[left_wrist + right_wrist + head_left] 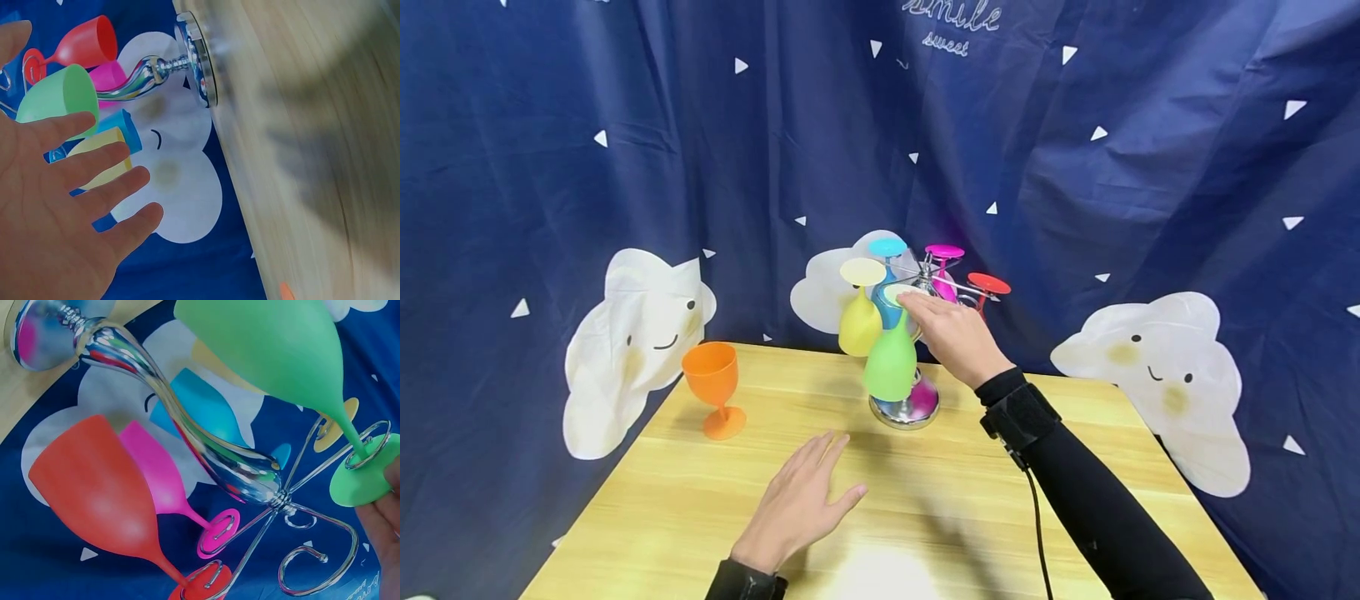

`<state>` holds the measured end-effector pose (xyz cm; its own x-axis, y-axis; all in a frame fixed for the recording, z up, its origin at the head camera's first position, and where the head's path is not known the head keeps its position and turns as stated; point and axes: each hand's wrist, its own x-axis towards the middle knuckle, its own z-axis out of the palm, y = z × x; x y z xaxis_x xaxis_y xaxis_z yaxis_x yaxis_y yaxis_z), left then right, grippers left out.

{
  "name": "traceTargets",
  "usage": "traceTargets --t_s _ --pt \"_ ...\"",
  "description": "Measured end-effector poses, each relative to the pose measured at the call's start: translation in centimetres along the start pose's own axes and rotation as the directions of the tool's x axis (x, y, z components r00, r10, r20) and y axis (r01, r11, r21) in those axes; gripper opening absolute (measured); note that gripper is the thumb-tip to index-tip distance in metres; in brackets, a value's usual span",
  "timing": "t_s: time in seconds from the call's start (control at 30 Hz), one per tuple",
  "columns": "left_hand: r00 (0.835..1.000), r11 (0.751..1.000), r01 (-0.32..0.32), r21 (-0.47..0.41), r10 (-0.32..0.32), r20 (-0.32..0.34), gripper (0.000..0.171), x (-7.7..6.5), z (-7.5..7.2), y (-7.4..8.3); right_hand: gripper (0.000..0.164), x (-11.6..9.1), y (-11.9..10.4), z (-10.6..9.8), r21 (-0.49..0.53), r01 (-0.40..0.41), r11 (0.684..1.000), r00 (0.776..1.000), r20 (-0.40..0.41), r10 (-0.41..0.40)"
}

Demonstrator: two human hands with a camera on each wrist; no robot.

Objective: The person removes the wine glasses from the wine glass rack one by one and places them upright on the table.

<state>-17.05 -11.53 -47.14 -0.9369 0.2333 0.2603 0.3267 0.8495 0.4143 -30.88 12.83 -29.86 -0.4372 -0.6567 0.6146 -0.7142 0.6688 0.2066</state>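
A green goblet (891,362) hangs upside down on a wire hook at the near side of a chrome stand (206,444). My right hand (957,333) is at its round foot; in the right wrist view the fingers (378,519) pinch the foot's edge, the hook's curl lying around the stem. My left hand (797,498), fingers spread and holding nothing, hovers over the table nearer to me. Yellow (860,325), blue (203,409), pink (156,465) and red (97,487) goblets also hang inverted from the stand.
An orange goblet (711,375) stands upright at the left of the wooden table (985,483). One curled hook (319,584) of the stand carries no goblet. A dark blue curtain (760,167) with cloud figures hangs behind. A cable (1040,525) runs down from the right wrist.
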Motion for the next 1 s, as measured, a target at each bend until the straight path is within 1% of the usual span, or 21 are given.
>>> traceTargets --t_s 0.17,0.33,0.43,0.53,0.67,0.77,0.83,0.9,1.0 --pt "1.0 1.0 0.005 0.009 -0.005 -0.005 0.077 -0.1 -0.1 -0.1 0.045 0.4 -0.4 0.1 0.019 0.041 0.999 0.999 -0.032 -0.04" --pt "1.0 1.0 0.005 0.018 -0.005 -0.013 0.076 -0.1 -0.3 0.0 0.052 1.4 -0.7 0.1 -0.019 0.075 0.997 0.997 -0.032 -0.075" --pt "1.0 1.0 0.007 0.016 -0.007 -0.008 0.075 -0.1 -0.4 0.1 0.052 2.0 -0.5 0.1 -0.042 0.085 0.996 0.996 -0.036 -0.086" --pt "1.0 1.0 0.01 0.009 -0.01 -0.002 0.075 -0.2 -0.4 0.2 0.051 2.5 -0.1 0.2 -0.033 0.06 0.998 0.997 -0.044 -0.061" --pt "1.0 1.0 0.017 0.003 -0.017 0.008 0.077 -0.3 -0.4 0.3 0.052 2.8 0.4 0.2 0.005 0.01 1.0 0.999 -0.051 -0.01" --pt "1.0 1.0 0.02 0.002 -0.02 0.011 0.076 -0.3 -0.4 0.4 0.051 2.9 0.6 0.3 0.031 0.004 1.0 0.998 -0.059 -0.002" --pt "1.0 1.0 0.02 0.004 -0.021 0.01 0.076 -0.3 -0.3 0.5 0.05 3.1 0.7 0.4 0.04 0.015 0.999 0.998 -0.063 -0.013" --pt "1.0 1.0 0.02 0.0 -0.02 0.009 0.075 -0.3 -0.2 0.5 0.048 3.3 0.8 0.5 0.037 0.017 0.999 0.998 -0.063 -0.015" --pt "1.0 1.0 0.021 -0.002 -0.021 0.012 0.075 -0.3 -0.2 0.5 0.048 3.5 1.2 0.8 0.02 -0.01 1.0 0.999 -0.046 0.011"
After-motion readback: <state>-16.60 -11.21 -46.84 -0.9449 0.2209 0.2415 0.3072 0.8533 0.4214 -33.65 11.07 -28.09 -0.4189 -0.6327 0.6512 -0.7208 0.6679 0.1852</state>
